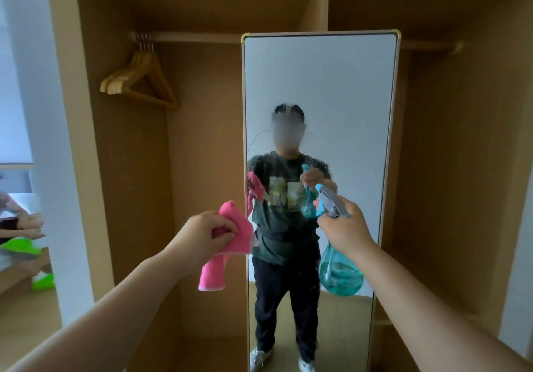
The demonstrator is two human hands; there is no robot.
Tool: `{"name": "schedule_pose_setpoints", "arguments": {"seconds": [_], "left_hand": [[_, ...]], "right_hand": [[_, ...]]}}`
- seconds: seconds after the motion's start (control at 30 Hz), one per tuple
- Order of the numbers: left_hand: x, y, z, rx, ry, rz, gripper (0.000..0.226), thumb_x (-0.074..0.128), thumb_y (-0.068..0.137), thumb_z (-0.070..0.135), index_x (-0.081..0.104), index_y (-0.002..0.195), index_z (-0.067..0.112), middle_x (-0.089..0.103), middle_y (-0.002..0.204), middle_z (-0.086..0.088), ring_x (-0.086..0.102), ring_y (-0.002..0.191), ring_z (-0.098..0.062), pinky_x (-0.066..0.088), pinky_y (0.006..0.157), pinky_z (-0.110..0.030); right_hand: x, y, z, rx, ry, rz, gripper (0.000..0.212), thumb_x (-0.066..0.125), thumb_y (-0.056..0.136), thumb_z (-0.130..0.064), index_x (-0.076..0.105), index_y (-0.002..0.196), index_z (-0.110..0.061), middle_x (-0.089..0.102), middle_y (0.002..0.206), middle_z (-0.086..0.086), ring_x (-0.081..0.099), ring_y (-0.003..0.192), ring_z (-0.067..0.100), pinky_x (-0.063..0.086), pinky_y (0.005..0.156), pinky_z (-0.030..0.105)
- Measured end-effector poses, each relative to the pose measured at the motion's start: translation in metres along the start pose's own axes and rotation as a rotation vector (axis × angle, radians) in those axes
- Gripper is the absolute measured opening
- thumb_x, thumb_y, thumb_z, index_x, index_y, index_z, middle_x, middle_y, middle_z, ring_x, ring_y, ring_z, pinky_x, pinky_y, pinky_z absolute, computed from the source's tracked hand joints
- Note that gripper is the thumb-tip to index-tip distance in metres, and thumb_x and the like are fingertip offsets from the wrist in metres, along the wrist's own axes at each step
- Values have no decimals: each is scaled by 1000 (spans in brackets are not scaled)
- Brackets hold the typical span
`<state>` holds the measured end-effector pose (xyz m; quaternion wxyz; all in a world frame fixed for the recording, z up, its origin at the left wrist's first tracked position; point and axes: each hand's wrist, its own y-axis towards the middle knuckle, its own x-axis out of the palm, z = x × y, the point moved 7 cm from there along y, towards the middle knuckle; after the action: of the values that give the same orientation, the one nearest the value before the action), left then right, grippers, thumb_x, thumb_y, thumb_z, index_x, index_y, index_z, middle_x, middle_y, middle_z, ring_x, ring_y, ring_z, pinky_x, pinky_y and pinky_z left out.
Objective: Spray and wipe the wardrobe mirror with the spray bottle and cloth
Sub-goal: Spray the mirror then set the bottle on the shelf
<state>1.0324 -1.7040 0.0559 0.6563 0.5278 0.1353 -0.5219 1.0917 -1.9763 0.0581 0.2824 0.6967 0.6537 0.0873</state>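
Observation:
A tall mirror [320,83] with a pale frame stands in the middle of an open wooden wardrobe. Fine spray droplets speckle its glass around mid height. My right hand [344,229] grips the neck of a teal spray bottle [341,273] with a grey trigger head, its nozzle pointing at the glass. My left hand [206,234] holds a pink cloth [227,249] bunched up, just left of the mirror's edge, and the cloth hangs down below my fist. The glass reflects a person holding the same two things.
Several wooden hangers [138,80] hang from the rail in the wardrobe's left bay. The right bay [447,169] has a rail and a low shelf. At the far left edge another person's hands [28,224] and green objects [43,280] show beside a bed.

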Motion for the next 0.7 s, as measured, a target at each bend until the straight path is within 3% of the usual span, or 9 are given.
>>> {"name": "schedule_pose_setpoints", "arguments": {"seconds": [0.07, 0.17, 0.3, 0.43, 0.47, 0.53, 0.6, 0.7], "left_hand": [[-8, -5, -5, -12, -2, 9, 18, 67, 87, 12, 73, 95, 27, 62, 94, 19, 60, 84, 2, 46, 64, -6], [-17, -11, -14, -41, -2, 15, 19, 67, 87, 13, 72, 95, 30, 62, 96, 20, 61, 85, 2, 48, 65, -8], [-22, -18, -23, -81, -10, 24, 21, 66, 86, 10, 73, 95, 28, 63, 98, 17, 62, 86, 0, 50, 68, -12], [-24, -23, -29, -99, -16, 28, 20, 66, 86, 10, 74, 97, 25, 64, 98, 15, 62, 87, -1, 51, 69, -13], [-24, -24, -31, -102, -16, 28, 20, 66, 86, 10, 74, 97, 25, 64, 98, 15, 62, 87, 0, 50, 68, -11], [-22, -25, -32, -106, -17, 27, 20, 67, 86, 10, 74, 96, 26, 64, 97, 15, 61, 86, 0, 50, 69, -11], [-18, -28, -32, -106, -24, 23, 21, 66, 85, 8, 74, 94, 26, 64, 96, 15, 61, 85, 0, 52, 72, -15], [-8, -34, -33, -115, -25, -4, 21, 66, 85, 7, 74, 95, 25, 64, 97, 14, 61, 86, -1, 54, 76, -20]], "right_hand": [[12, 1, -2, 2, 25, 0, 29, 50, 78, 5, 56, 76, -23, 39, 62, -2, 33, 51, 14, 28, 42, 19], [29, 2, -5, 12, 45, -16, 31, 50, 78, 5, 65, 90, -20, 45, 59, -6, 35, 39, 4, 30, 39, 16], [39, 3, -3, 19, 60, 1, 28, 52, 79, 4, 65, 88, -20, 47, 58, -6, 34, 37, 3, 30, 38, 17], [41, 6, 3, 17, 5, 19, 2, 54, 83, -2, 54, 80, -1, 43, 60, 4, 35, 48, 16, 30, 42, 23], [41, 5, 4, 15, 8, 21, 6, 55, 83, -2, 51, 80, 1, 41, 60, 5, 34, 50, 18, 29, 43, 24], [41, 3, 10, 33, 36, 12, 3, 55, 82, -1, 56, 79, -2, 44, 56, -1, 35, 48, 15, 31, 41, 22], [45, -4, 18, 66, 61, -35, 16, 53, 78, 1, 61, 79, -13, 42, 49, -13, 34, 44, 10, 30, 40, 19], [56, -20, 38, 90, 52, -101, 24, 52, 76, 4, 56, 72, -19, 35, 51, -12, 31, 45, 9, 29, 41, 18]]}}
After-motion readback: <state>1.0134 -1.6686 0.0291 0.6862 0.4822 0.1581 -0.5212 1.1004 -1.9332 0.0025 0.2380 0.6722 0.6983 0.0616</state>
